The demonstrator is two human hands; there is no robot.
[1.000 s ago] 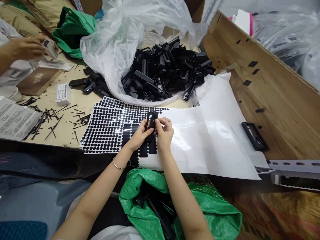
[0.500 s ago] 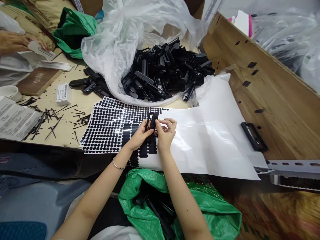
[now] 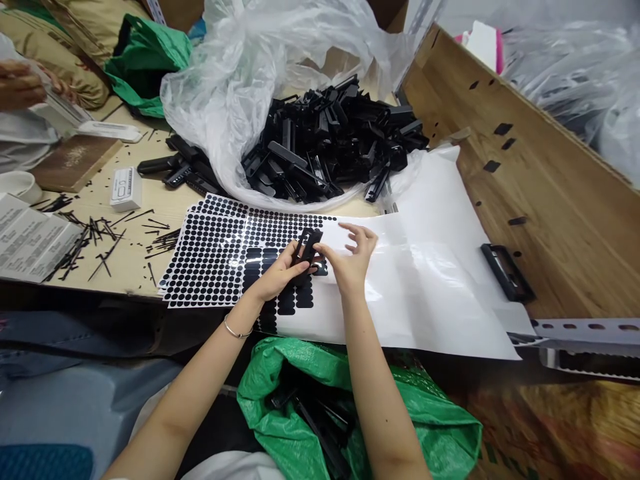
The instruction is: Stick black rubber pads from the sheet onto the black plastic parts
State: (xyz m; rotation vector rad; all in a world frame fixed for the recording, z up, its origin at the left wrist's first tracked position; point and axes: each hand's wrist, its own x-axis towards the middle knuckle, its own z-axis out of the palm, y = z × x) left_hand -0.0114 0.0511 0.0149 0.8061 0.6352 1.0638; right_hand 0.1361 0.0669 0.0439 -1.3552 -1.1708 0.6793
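My left hand [image 3: 276,275] grips a black plastic part [image 3: 309,245] between thumb and fingers, tilted above the sticker sheets. At its right side is my right hand [image 3: 354,261], whose thumb tip reaches the part while the other fingers are spread apart and lifted. Beneath the hands lie white sheets of round black stickers [image 3: 205,260]. Larger rounded black stickers [image 3: 287,303] show just below the left hand. A plain white sheet [image 3: 410,293] spreads out to the right. Whether a small sticker clings to the part cannot be made out.
A heap of black plastic parts [image 3: 330,143] fills a clear plastic bag [image 3: 220,100] behind the sheets. A green sack [image 3: 430,413] with black parts hangs below the table edge. One black frame [image 3: 507,272] leans by the wooden board [image 3: 540,167]. Another person's hand [image 3: 20,87] works far left.
My right hand has moved slightly right, its fingers spreading away from the part. My left hand keeps its hold, the part now a little lower and tilted. The other person's hands shifted left.
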